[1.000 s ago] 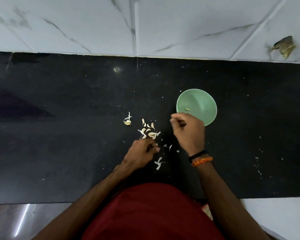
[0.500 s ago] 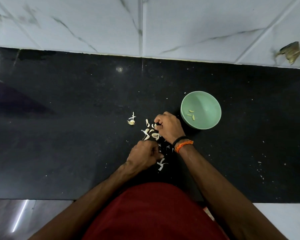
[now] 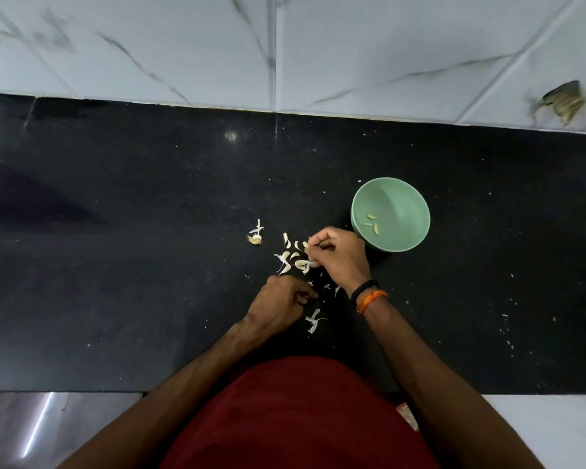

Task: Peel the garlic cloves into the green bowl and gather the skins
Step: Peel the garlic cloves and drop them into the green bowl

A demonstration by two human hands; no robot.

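At frame centre, the right hand [image 3: 340, 257] is curled, fingertips pinching at a pale piece in the garlic pile [image 3: 296, 258]; clove or skin cannot be told. Lower left of it, the left hand [image 3: 279, 304] is clenched, with any contents hidden. The green bowl [image 3: 406, 198], holding three peeled cloves [image 3: 372, 224], sits just upper right of the right hand, the nearer hand for a drop. Loose skins [image 3: 313, 321] are scattered on the black counter [image 3: 115, 265].
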